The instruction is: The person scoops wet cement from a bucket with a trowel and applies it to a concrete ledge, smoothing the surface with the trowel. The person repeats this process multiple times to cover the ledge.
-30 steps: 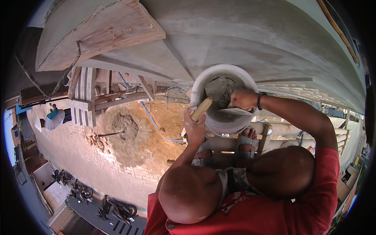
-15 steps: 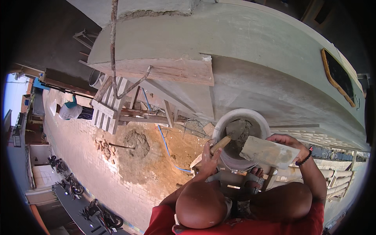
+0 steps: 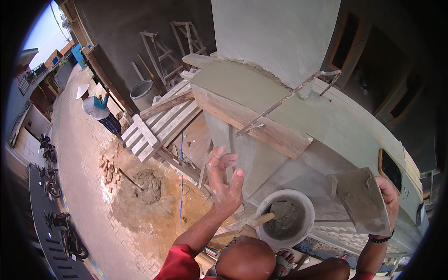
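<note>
My left hand is raised beside the wall, empty, its fingers apart and slightly bent. In my right hand is a flat rectangular plastering float, gripped at its right edge and tilted. Wet grey mortar coats its face and clumps at the far left corner; any handle is hidden. Below and between my hands stands a round pale bucket with grey mortar inside. A trowel rests in that mortar, its wooden handle leaning over the rim toward my left knee.
A wooden plank edges the plastered ledge, held by a bent metal rod. Slatted wooden scaffolding stands at left. Beyond are a mortar heap, a person in a pale hat and parked motorbikes.
My left hand has let go of the trowel, which stays in the bucket, and has risen toward the ledge. My right hand has lifted and tilted the float. The view has swung up.
</note>
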